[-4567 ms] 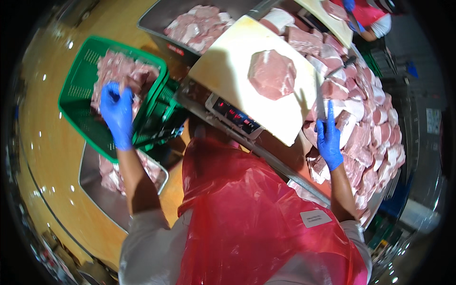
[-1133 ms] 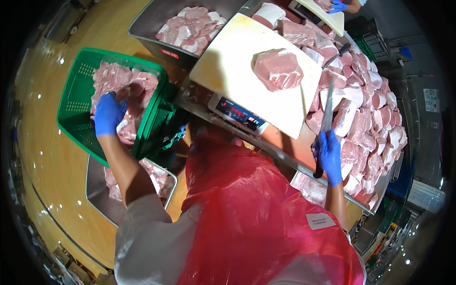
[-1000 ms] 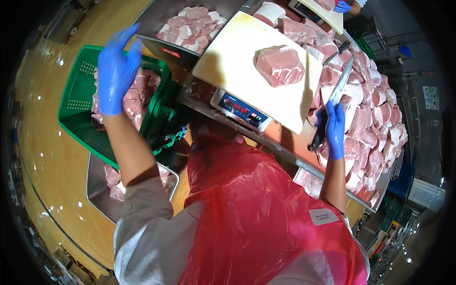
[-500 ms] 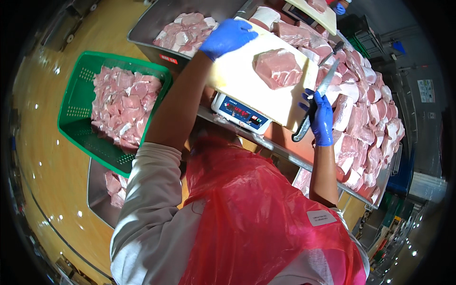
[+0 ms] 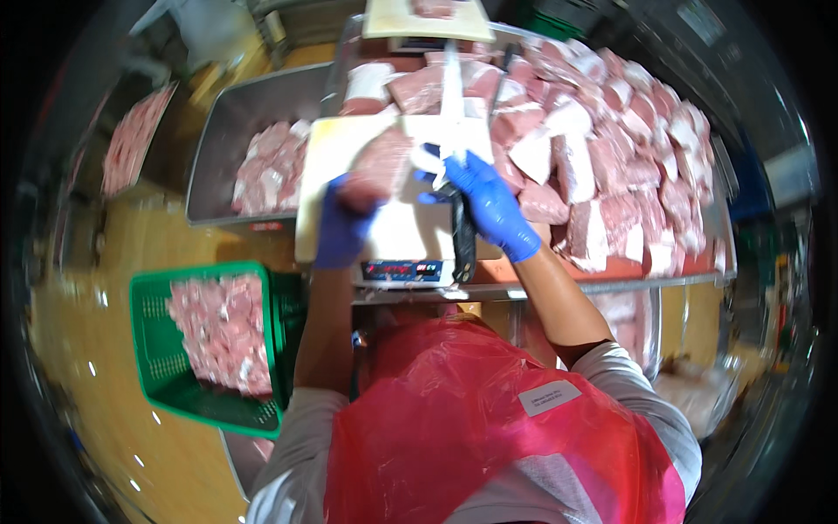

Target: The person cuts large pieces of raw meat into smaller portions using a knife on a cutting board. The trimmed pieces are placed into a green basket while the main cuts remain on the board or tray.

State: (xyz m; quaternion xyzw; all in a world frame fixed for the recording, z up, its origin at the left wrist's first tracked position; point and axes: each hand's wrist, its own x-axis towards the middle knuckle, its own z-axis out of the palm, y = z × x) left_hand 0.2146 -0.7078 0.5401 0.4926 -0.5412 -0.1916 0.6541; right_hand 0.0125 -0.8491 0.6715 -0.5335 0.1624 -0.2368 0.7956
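Note:
My left hand (image 5: 339,229), in a blue glove, is closed on a slab of raw meat (image 5: 381,166). The slab is tilted up over the white cutting board (image 5: 321,157), and both are blurred. My right hand (image 5: 491,208), also gloved, grips a knife by its black handle (image 5: 463,237) at the board's right edge. Its long blade (image 5: 451,83) points away from me. A pale patch beside the right fingers is too smeared to make out. Beneath the board sits a scale (image 5: 401,272) with a lit display.
A large heap of meat pieces (image 5: 602,162) covers the table's right side, and a dark rod-like tool (image 5: 502,74) lies on it. Left of the board are a metal bin (image 5: 209,166) and a green basket (image 5: 161,384), both holding meat. A second board (image 5: 428,26) stands beyond.
My left hand has come from the board's far left corner to the meat and taken hold of it. The knife now points straight away from me. The whole view has turned.

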